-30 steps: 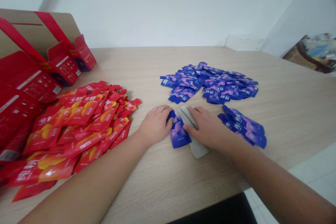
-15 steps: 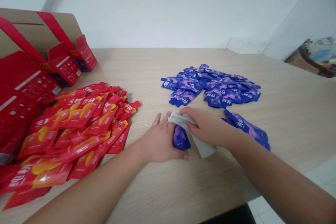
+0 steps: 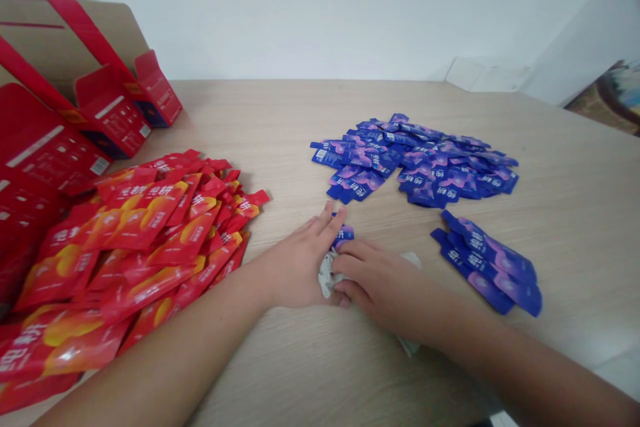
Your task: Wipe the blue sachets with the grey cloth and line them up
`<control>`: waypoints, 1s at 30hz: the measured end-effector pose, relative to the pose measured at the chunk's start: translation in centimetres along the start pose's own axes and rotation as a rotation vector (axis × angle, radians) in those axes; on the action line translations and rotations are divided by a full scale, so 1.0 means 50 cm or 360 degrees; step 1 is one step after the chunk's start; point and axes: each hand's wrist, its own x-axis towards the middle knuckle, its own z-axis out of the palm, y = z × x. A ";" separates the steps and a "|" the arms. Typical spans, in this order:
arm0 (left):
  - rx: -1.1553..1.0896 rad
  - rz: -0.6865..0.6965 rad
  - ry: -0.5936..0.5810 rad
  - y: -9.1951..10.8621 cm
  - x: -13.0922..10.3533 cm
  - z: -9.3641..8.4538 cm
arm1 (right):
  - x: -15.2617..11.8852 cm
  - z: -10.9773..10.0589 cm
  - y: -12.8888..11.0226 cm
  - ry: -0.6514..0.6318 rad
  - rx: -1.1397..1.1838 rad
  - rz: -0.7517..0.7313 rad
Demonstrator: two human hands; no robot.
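A blue packet (image 3: 344,229) lies on the table, mostly covered by both hands. My left hand (image 3: 303,263) rests at its left side with the fingers spread, flat against the packet and table. My right hand (image 3: 373,280) is closed on a crumpled white cloth (image 3: 327,275) and presses it on the packet's lower part. More of the cloth sticks out behind and below the right hand. Several blue packets (image 3: 490,260) lie overlapped to the right of my right hand.
Red packets (image 3: 150,233) are heaped at the left, beside red boxes (image 3: 120,117) and a large cardboard box (image 3: 30,53). A pile of blue packets (image 3: 425,160) lies farther back on the wooden table (image 3: 240,113). A white wall stands behind.
My right hand has moved the cloth from the packet's top down to its lower part. The packet's top end now shows and its bottom is covered. The view has shifted slightly.
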 end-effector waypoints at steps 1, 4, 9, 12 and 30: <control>-0.0017 -0.0028 0.0011 0.001 0.000 0.002 | 0.005 0.002 0.005 -0.0006 -0.0060 -0.0044; -0.0046 -0.0069 0.0035 0.003 0.004 0.007 | 0.020 0.001 0.026 0.0024 -0.0187 -0.0078; 0.0037 -0.0157 -0.0021 0.010 0.007 0.005 | 0.067 -0.014 0.086 0.0171 -0.0158 0.0073; 0.0092 -0.0212 -0.0105 0.020 -0.009 0.008 | 0.088 -0.014 0.117 0.0261 -0.0104 0.0157; 0.0209 -0.0426 0.0048 0.046 -0.047 0.014 | 0.036 -0.049 0.078 -0.0090 0.0272 -0.0077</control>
